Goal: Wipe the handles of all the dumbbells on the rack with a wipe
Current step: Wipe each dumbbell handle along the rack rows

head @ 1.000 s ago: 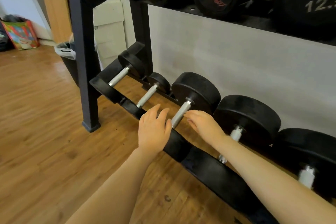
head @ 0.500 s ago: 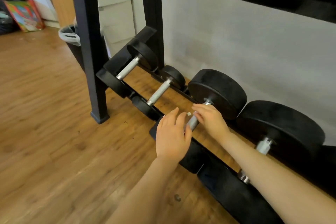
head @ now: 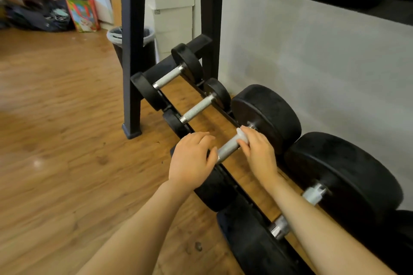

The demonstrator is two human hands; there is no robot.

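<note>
Four dumbbells: sitting on lower rack [head: 131, 56] tier, black steel frame, round black rubber heads
bin [head: 116, 35]: lined with a bag, standing behind rack post, contents unclear
third dumbbell [head: 266, 116]: knurled metal handle [head: 228, 148], cylindrical
left hand [head: 192, 161]: resting on near head, fingers loosely bent, gripping nothing
right hand [head: 259, 154]: pinching white wipe [head: 242, 135] around handle's far end
</note>
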